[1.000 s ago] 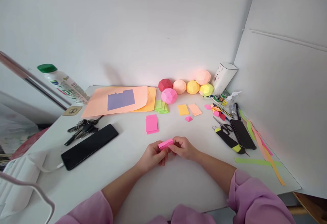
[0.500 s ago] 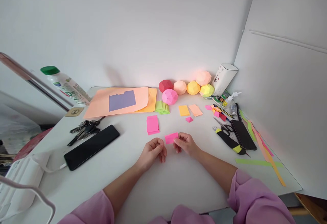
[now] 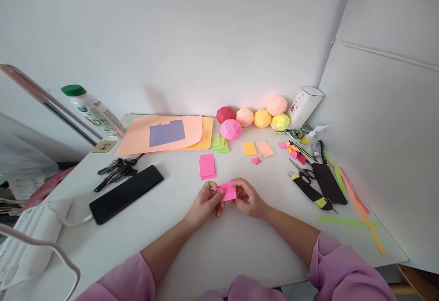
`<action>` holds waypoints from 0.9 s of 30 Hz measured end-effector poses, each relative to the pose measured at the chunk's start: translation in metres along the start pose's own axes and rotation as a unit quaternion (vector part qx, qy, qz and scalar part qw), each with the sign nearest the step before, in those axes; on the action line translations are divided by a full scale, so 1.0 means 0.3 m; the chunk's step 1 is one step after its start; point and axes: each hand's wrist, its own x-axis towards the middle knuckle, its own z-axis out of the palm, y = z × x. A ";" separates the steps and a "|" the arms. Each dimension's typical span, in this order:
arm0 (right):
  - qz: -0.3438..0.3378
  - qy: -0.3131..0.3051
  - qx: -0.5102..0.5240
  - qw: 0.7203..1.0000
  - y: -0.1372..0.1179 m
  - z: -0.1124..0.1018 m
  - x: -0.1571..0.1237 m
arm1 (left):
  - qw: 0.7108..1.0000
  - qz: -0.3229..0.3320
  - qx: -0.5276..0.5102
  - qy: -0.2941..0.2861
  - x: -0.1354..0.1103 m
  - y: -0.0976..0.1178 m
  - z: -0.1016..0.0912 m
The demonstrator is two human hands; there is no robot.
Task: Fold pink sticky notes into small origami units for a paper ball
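A small piece of pink paper (image 3: 227, 194) with crease lines is held above the table, between my two hands. My left hand (image 3: 204, 203) pinches its left end, thumb on top. The fingers of my right hand (image 3: 252, 200) are curled around its right end, touching the upper edge; part of that grip is hidden. Just beyond the left hand lies a stack of pink paper pieces (image 3: 207, 167). A small folded pink paper piece (image 3: 256, 160) rests past the right hand.
Faceted paper balls (image 3: 231, 129) stand along the wall. Green slips (image 3: 219, 143), orange sheets (image 3: 137, 140), a black phone (image 3: 126, 194) and keys (image 3: 118, 171) lie leftward. On the right are a utility knife (image 3: 310, 192), scissors (image 3: 305, 172) and paper strips (image 3: 350, 221).
My left hand has closed on the left end of the pink paper, which only the right hand held before. The paper now looks partly unfolded. The view has shifted slightly.
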 end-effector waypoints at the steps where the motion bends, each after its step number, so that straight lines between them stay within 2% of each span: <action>1: -0.019 -0.001 -0.013 1.000 0.001 -0.001 0.002 | 1.000 -0.001 0.002 -0.003 0.000 0.000 0.000; 4: -0.038 0.011 -0.023 0.999 -0.001 -0.003 0.007 | 1.000 -0.007 0.018 -0.006 -0.003 0.001 0.002; 11: 0.032 0.027 0.027 0.999 -0.014 -0.005 0.008 | 0.992 0.016 0.119 0.028 -0.017 0.013 0.012; 16: 0.069 0.021 0.026 0.997 -0.023 -0.004 0.011 | 0.985 0.027 0.166 -0.030 -0.017 0.020 0.010; 20: 0.099 0.013 0.028 0.995 -0.021 -0.005 0.009 | 0.983 0.031 0.174 -0.041 -0.024 0.028 0.018; 27: 0.142 0.000 0.032 0.989 -0.019 -0.015 0.004 | 0.995 0.004 0.104 0.006 -0.024 0.028 0.022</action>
